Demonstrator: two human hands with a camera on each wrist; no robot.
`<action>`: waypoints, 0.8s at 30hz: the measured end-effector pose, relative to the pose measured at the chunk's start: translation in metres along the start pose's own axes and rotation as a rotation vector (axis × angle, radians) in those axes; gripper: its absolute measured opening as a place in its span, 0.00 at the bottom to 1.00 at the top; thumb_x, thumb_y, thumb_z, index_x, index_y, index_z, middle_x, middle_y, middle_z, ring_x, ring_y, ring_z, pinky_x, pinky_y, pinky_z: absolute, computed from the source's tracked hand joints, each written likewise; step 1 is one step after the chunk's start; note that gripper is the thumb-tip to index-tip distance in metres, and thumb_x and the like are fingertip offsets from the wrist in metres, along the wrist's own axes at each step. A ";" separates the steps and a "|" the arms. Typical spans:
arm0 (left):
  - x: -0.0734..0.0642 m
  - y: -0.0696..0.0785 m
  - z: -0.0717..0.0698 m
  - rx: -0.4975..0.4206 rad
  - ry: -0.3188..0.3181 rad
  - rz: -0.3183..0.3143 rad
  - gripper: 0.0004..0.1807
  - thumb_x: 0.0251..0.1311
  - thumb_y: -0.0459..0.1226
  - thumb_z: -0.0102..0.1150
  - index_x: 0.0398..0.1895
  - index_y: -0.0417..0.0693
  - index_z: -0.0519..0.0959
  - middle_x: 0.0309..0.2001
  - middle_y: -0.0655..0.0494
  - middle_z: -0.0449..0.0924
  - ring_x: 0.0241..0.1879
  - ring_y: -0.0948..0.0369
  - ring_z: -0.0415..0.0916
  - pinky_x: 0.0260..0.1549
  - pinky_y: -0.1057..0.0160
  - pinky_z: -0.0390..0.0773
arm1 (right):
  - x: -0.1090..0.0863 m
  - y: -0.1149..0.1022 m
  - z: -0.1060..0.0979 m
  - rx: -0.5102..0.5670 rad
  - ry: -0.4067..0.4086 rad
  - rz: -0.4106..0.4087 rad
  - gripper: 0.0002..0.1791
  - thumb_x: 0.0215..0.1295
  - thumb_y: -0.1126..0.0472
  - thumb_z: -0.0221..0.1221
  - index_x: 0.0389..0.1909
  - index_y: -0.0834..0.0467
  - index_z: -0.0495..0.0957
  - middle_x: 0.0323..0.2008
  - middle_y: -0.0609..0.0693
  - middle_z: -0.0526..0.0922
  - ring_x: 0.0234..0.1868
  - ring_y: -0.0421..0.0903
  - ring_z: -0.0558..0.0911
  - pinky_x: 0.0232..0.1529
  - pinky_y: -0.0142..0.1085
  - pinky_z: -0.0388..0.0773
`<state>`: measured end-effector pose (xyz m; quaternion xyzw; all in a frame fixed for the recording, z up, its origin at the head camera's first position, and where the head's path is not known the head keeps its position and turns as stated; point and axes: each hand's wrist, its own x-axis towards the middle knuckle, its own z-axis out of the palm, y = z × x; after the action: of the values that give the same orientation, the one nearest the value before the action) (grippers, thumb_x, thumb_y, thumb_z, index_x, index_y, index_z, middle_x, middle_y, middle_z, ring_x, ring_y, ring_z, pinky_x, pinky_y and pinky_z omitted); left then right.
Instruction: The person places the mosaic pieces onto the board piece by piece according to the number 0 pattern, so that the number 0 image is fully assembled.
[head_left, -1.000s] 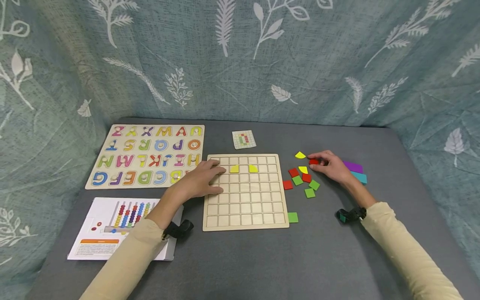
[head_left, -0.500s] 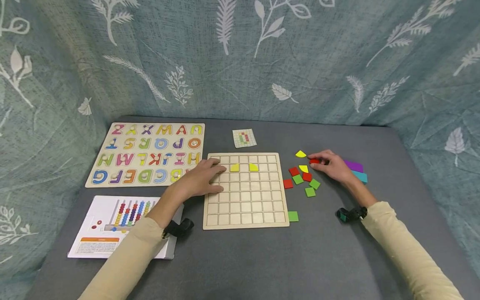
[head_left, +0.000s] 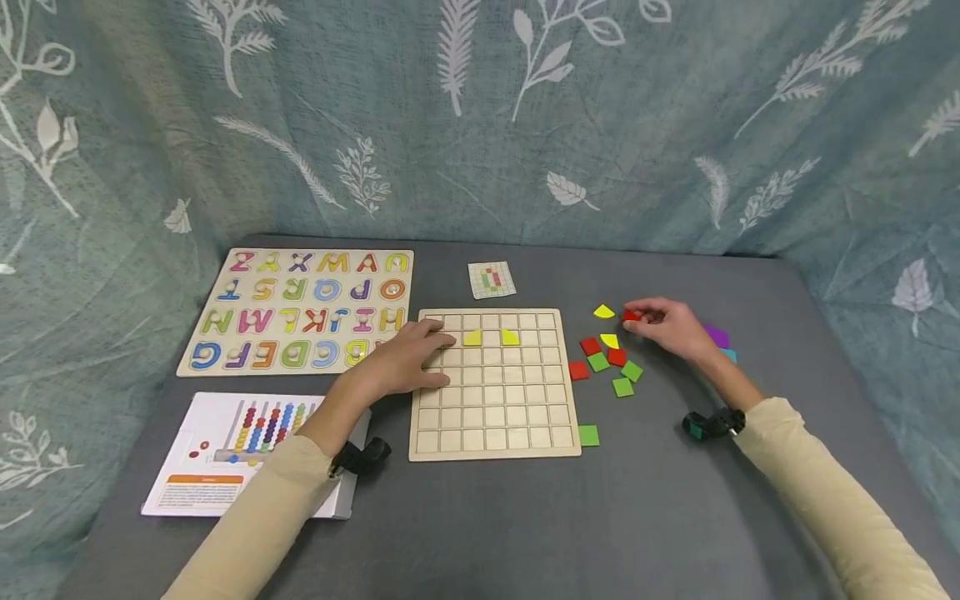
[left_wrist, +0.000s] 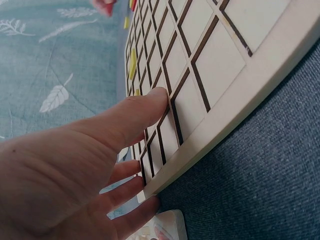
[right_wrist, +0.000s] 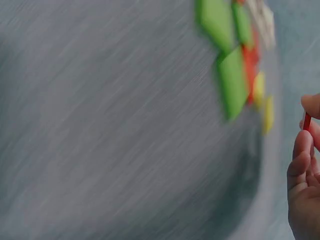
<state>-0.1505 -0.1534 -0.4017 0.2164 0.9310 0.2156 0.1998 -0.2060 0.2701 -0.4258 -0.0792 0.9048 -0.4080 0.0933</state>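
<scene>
My right hand [head_left: 666, 325] pinches a small red square tile [head_left: 632, 316] between thumb and fingers. In the right wrist view the tile [right_wrist: 307, 121] shows edge-on at the fingertips, seemingly off the table. My left hand [head_left: 405, 360] rests on the left side of a wooden grid board [head_left: 495, 439], fingers spread and thumb on the squares, as the left wrist view also shows. Two yellow rounded-corner pieces, one left [head_left: 472, 338] and one right [head_left: 510, 337], lie in the board's upper squares. Loose red, green [head_left: 622, 387] and yellow [head_left: 603, 312] pieces lie between board and right hand.
Behind the board lies a small pattern card [head_left: 492, 280]. At the left are a wooden letter puzzle [head_left: 298, 313] and a white box with an abacus picture [head_left: 202, 467]. Purple [head_left: 717, 335] and teal pieces lie partly behind my right wrist. A leaf-patterned curtain [head_left: 480, 150] hangs behind.
My right hand has picked up the red tile, which now looks raised and tilted. That hand has shifted slightly right, covering more of the purple and teal pieces. The left hand stays put.
</scene>
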 end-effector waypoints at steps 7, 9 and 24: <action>-0.001 0.000 0.001 0.006 0.007 0.007 0.33 0.61 0.45 0.63 0.69 0.47 0.68 0.73 0.41 0.55 0.72 0.44 0.53 0.62 0.40 0.66 | 0.014 -0.047 0.024 -0.060 -0.005 -0.233 0.18 0.63 0.61 0.63 0.52 0.64 0.80 0.44 0.57 0.78 0.35 0.38 0.73 0.37 0.28 0.71; 0.000 0.001 0.001 0.003 0.002 0.010 0.33 0.61 0.45 0.63 0.69 0.48 0.67 0.74 0.41 0.55 0.73 0.44 0.52 0.62 0.39 0.66 | 0.019 -0.061 0.036 -0.027 -0.036 -0.274 0.18 0.63 0.62 0.63 0.52 0.65 0.80 0.46 0.57 0.79 0.36 0.39 0.73 0.38 0.29 0.71; -0.001 0.000 0.001 0.023 -0.014 -0.013 0.33 0.62 0.47 0.62 0.70 0.50 0.66 0.74 0.44 0.54 0.73 0.45 0.53 0.62 0.38 0.67 | 0.058 -0.107 0.120 -0.028 -0.323 -0.464 0.16 0.59 0.64 0.66 0.48 0.63 0.83 0.41 0.56 0.79 0.32 0.42 0.73 0.34 0.31 0.71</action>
<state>-0.1493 -0.1538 -0.4022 0.2141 0.9333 0.2023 0.2053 -0.2274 0.1007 -0.4290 -0.3495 0.8414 -0.3878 0.1394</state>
